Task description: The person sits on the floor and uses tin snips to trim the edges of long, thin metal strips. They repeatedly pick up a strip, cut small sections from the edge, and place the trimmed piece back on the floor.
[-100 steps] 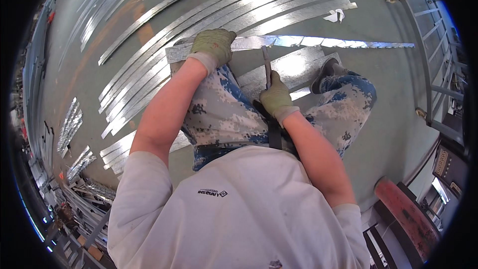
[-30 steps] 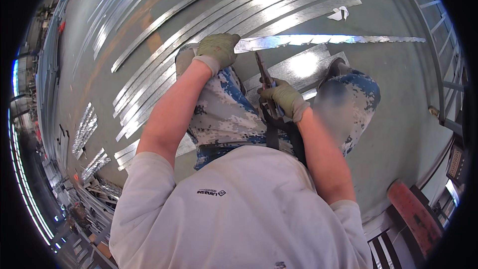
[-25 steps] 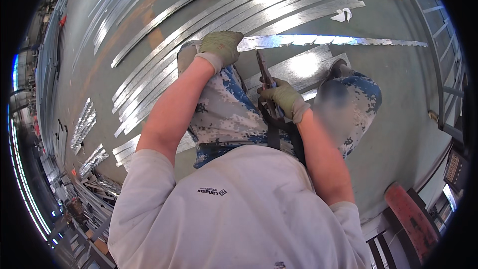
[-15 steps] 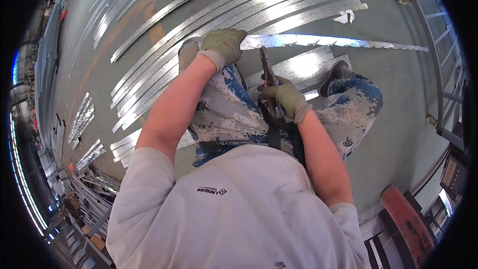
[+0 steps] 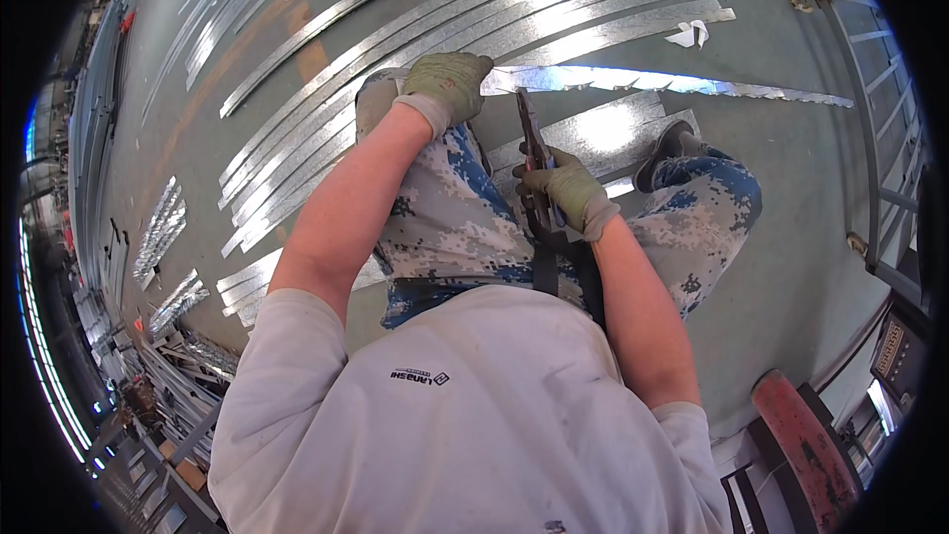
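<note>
My gloved left hand (image 5: pixel 447 85) is closed over the left end of a long, narrow, shiny metal strip (image 5: pixel 613 79), above my left knee. Notches and bent tabs run along the strip's near edge, and it stretches off to the right. In my gloved right hand (image 5: pixel 567 190) is a pair of tin snips (image 5: pixel 530 138), its fingers wrapped round the handles. The dark jaws point away from me and their tip is at the strip's near edge, just right of my left hand. Whether the jaws bite the metal cannot be made out.
Several flat metal strips (image 5: pixel 465 25) lie on the floor ahead, with wider pieces (image 5: pixel 608 129) by my right foot. A white scrap (image 5: pixel 688 35) lies beyond. A metal frame on casters (image 5: pixel 870 129) stands right, a red cylinder (image 5: pixel 806 445) lower right. Notched strips (image 5: pixel 158 232) lie left.
The snips have moved slightly away from me, bringing their tip up to the strip's edge. My left hand has stayed almost still on the strip.
</note>
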`<state>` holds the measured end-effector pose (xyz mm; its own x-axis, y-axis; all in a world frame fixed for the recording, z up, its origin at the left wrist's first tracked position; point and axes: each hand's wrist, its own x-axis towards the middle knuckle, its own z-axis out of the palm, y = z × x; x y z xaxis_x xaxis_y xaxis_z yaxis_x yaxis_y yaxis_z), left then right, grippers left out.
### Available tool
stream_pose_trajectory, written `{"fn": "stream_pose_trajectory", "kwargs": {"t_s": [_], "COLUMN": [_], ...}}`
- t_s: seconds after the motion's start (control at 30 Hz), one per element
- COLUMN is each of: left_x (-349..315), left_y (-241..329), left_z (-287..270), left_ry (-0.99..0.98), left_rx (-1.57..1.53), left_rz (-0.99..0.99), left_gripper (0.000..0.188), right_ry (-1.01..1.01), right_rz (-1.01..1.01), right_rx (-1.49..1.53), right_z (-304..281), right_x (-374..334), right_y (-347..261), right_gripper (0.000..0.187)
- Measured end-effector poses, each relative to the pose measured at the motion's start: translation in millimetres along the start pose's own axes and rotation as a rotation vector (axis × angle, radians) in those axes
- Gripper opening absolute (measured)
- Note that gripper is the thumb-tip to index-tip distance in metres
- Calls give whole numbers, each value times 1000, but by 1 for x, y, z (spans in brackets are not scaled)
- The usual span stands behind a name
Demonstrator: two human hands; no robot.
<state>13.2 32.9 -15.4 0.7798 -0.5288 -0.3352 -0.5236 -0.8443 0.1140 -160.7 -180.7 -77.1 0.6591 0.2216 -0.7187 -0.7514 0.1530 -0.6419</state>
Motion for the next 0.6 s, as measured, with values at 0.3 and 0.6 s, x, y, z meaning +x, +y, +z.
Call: {"fn": "stream_pose_trajectory", "kwargs": {"t_s": [0.3, 0.6], "left_x": [1, -2], "left_y": [2, 4], "left_z": [-5, -15], "left_ry": [-41, -126], "left_rx": [-14, -18], "left_rz": [-17, -26], "left_gripper": [46, 46], "right_ry": [-72, 30], "right_rz": [17, 0], "right_rx": [286, 83], "right_z": [11, 23], "right_x": [-20, -11], "right_y": [-11, 5], "right_gripper": [58, 58]}}
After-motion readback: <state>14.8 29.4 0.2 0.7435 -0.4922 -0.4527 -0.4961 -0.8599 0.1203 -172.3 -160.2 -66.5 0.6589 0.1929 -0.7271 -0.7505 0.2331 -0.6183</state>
